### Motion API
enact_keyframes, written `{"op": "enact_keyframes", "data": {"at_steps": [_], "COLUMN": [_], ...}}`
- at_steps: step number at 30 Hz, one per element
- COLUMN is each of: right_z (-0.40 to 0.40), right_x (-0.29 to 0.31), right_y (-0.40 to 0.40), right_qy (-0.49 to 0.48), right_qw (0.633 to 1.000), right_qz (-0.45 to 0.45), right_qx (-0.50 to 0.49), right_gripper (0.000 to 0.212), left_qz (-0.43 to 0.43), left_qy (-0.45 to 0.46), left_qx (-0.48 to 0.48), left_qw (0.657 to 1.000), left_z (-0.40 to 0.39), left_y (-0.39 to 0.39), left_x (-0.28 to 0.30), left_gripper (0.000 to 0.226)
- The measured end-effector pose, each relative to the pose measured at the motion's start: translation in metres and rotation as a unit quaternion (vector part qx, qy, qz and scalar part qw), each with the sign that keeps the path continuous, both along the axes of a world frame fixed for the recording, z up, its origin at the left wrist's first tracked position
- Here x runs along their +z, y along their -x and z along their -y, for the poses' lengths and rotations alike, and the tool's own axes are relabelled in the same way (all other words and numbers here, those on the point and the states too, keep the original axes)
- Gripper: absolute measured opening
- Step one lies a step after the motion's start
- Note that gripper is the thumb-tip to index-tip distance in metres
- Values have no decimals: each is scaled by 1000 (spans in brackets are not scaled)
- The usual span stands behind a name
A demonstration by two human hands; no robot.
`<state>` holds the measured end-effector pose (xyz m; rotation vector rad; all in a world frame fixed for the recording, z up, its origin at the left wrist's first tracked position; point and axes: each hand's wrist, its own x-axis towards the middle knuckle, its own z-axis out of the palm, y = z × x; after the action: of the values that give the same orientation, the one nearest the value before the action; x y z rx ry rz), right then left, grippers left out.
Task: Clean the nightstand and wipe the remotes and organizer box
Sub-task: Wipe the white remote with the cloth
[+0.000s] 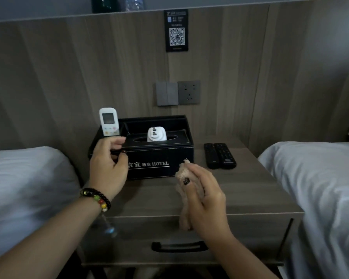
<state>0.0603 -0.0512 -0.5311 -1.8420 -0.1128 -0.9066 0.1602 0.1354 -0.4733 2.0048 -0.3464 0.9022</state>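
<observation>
The black organizer box marked HOTEL stands at the back left of the wooden nightstand. A white remote stands upright in its left compartment. My left hand is in front of that corner, just below the remote, with thumb and curled fingers apart and nothing between them. My right hand holds a bunched beige cloth above the nightstand's front middle, close to the box's front right corner. Two black remotes lie side by side to the right of the box.
A white plug adapter sits on the box's tissue slot. White-sheeted beds flank the nightstand at left and right. A switch and socket and a QR sign are on the wall panel. A drawer handle is below.
</observation>
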Motion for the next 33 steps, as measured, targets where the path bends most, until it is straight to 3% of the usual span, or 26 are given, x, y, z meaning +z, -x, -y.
{"op": "enact_keyframes", "data": {"at_steps": [5,11,15,17,21,24,27,29,33], "right_z": [-6,-2,-1,-1,0,1,2,2,4], "right_x": [-2,-7,-8,-8,-9,-8,-5,-4,-3], "right_y": [-12,-18,-18,-19,-19,-19,-19,-19,-16], "right_qy": [-23,-42,-38,-41,-47,-50,-43,-40,-42], "right_qw": [1000,999,999,999,998,998,999,999,998], "right_qz": [-4,-18,10,20,33,14,-14,-22,-31], "right_qx": [-20,0,2,5,12,23,24,25,33], "right_gripper": [40,34,38,36,38,40,45,42,40], "left_qz": [-63,-198,-240,-231,-235,-222,-164,-84,96], "left_qy": [-39,-159,-129,-101,-141,-128,9,114,99], "left_qx": [110,203,244,267,274,287,278,180,-13], "left_qw": [991,946,931,930,922,923,946,973,990], "left_z": [-22,2,8,7,4,6,6,4,5], "left_y": [-58,-99,-124,-134,-139,-137,-132,-121,-84], "left_x": [19,46,52,51,53,54,56,56,46], "left_gripper": [42,79,94,90,67,61,53,46,40]}}
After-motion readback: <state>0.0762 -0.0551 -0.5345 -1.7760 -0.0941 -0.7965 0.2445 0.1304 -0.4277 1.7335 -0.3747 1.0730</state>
